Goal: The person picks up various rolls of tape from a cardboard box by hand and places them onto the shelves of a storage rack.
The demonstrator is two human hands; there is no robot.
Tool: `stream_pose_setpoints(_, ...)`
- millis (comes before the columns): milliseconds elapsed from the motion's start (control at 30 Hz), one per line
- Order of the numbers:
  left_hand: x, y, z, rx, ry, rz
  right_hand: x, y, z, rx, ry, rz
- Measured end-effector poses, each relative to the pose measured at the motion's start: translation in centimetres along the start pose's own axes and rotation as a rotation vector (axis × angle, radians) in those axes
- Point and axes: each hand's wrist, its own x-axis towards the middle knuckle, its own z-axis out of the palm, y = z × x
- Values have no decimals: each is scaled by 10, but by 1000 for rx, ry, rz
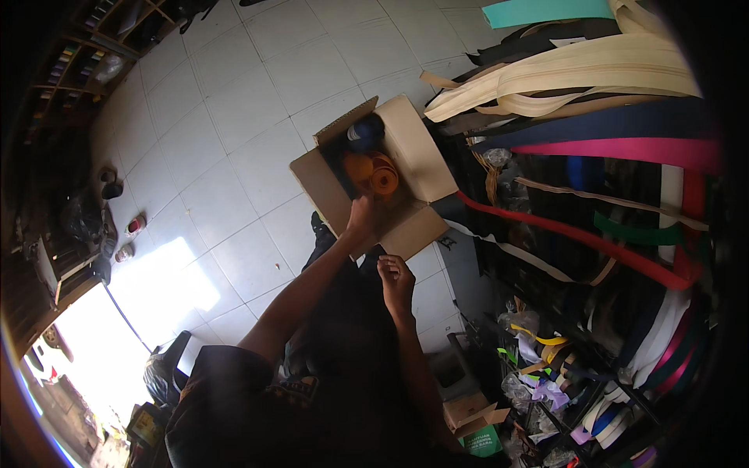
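Observation:
An open cardboard box [425, 152] stands on the floor in front of me with its flaps spread. Inside lie rolled orange strips [384, 178] and a dark blue roll [365, 132]. My left hand [361, 214] reaches over the near part of the box, just below the orange rolls. Its fingers are closed, and what they grip, if anything, is hidden. By the near flap, my right hand [396, 282] is held with curled fingers above my dark trousers. Whatever may be in those fingers does not show.
Racks at right carry long bands: cream zipper tape [577, 66], a pink strip [624, 150] and a red strap [562, 228]. Several ribbon rolls and plastic bags crowd the lower right, near a small carton [466, 409]. Shoes [111, 183] lie left on the tiled floor [234, 117].

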Motion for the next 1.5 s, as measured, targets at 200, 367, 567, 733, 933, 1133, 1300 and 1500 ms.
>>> stream_pose_setpoints(200,55,-60,85,623,-10,260,3,-6,-12,-17,134,106)
stream_pose_setpoints(367,82,-102,115,1020,101,342,-17,15,-33,-59,168,279)
stream_pose_setpoints(567,83,-81,96,911,-26,370,-15,32,-48,-95,201,225)
stream_pose_setpoints(733,51,-28,72,744,96,409,14,2,-66,19,201,257)
stream_pose_setpoints(933,-16,40,11,243,-152,322,73,-19,-66,23,208,-11)
stream_pose_setpoints(1133,-36,53,-8,66,-161,387,119,-12,-51,14,-75,-43)
stream_pose_setpoints(1300,-31,58,-17,56,-95,367,121,-11,-37,-114,-10,-53)
stream_pose_setpoints(1500,-29,54,-14,-32,-79,357,129,-6,-29,-51,52,-82)
